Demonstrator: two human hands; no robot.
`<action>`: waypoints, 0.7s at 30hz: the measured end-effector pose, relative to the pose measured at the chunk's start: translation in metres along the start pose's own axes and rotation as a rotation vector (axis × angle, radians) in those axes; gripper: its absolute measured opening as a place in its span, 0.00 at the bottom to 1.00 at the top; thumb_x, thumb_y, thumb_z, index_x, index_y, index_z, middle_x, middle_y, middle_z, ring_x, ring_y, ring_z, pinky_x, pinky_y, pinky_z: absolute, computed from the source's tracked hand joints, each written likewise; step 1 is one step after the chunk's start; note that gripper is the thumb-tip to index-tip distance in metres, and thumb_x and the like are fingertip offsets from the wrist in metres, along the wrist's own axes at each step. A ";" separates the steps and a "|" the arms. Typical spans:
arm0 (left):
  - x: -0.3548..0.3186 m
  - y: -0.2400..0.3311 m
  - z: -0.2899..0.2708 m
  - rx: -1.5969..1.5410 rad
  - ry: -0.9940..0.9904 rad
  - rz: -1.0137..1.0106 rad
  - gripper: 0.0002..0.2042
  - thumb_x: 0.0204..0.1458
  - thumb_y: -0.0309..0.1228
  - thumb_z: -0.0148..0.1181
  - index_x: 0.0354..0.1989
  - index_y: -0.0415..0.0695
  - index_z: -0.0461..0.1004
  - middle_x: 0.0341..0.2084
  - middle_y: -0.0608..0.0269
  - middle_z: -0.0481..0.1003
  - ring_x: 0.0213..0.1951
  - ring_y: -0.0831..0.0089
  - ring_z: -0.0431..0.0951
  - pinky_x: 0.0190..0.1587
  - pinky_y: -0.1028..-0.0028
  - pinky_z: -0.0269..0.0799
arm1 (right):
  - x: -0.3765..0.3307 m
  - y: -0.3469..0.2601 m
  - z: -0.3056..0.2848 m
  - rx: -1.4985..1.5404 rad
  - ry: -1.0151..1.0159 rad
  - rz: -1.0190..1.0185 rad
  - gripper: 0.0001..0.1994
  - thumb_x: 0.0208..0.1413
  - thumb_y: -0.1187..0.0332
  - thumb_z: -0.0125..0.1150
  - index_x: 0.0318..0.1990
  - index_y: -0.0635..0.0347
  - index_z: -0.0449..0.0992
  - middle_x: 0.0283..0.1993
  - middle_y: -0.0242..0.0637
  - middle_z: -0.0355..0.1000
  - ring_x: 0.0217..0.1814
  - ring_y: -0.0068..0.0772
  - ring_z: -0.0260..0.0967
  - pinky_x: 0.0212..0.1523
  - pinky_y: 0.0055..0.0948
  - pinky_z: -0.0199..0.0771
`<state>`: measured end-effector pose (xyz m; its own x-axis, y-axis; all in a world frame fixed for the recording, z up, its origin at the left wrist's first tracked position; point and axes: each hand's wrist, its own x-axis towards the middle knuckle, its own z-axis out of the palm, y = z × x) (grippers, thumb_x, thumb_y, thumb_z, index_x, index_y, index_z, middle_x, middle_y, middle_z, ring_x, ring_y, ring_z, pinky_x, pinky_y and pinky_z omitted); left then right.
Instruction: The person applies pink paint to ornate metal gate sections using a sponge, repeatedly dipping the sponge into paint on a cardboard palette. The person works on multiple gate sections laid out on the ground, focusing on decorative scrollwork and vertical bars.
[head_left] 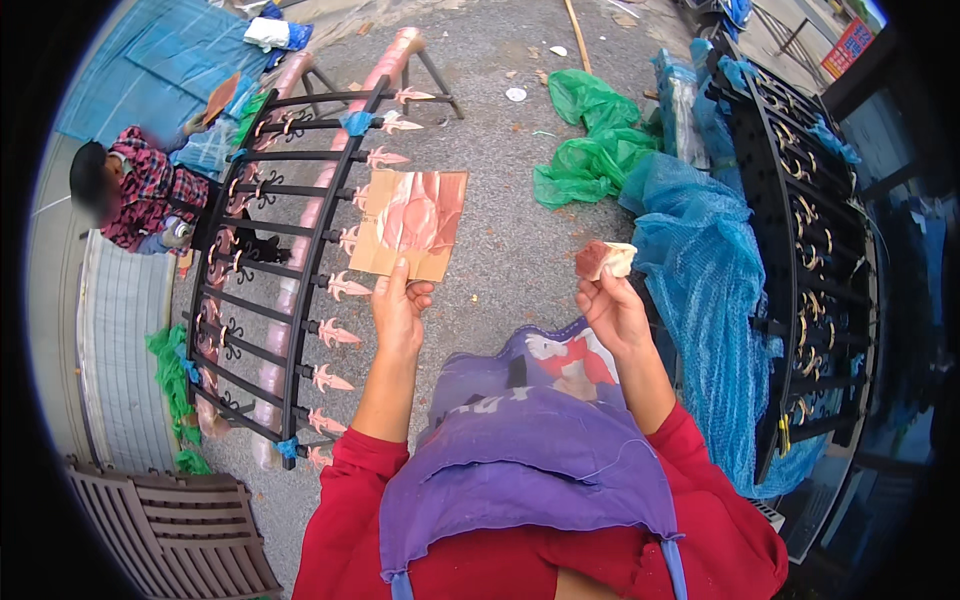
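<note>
My left hand [400, 305] grips the lower edge of a square piece of cardboard [378, 240], thumb on top. Reddish, glossy paint [420, 215] is smeared over the cardboard's middle. Off to the right, my right hand [612, 308] pinches a small crumpled sponge or foam pad [604, 260], cream on one side and stained reddish brown on the other. The pad is held up, apart from the cardboard. Left of my left hand lies a black metal fence panel [310, 300] whose pointed spear tips [345, 286] are coppery pink.
Pink-wrapped supports [395, 52] carry the panel. Behind it is another person [150, 195] in a plaid top, holding a brown board. Stacked black panels [800, 220] and blue bubble wrap [700, 270] stand right. Green plastic [590, 140] lies ahead; a slatted brown bench [180, 530] is lower left.
</note>
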<state>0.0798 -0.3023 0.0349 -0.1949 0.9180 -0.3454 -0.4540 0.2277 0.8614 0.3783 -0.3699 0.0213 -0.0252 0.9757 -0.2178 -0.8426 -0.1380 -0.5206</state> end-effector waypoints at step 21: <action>-0.100 -0.058 0.175 0.203 -0.487 -0.012 0.13 0.62 0.38 0.52 0.40 0.39 0.71 0.25 0.62 0.77 0.21 0.81 0.74 0.22 0.83 0.68 | -0.048 -0.105 -0.043 -0.099 -0.003 -0.305 0.21 0.59 0.67 0.57 0.59 0.59 0.64 0.53 0.36 0.70 0.49 0.25 0.69 0.41 0.23 0.69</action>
<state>0.2779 -0.3502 0.0848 0.2579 0.9486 -0.1836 -0.2671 0.2526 0.9300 0.4910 -0.4095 0.0508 0.2191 0.9750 -0.0373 -0.7550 0.1452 -0.6395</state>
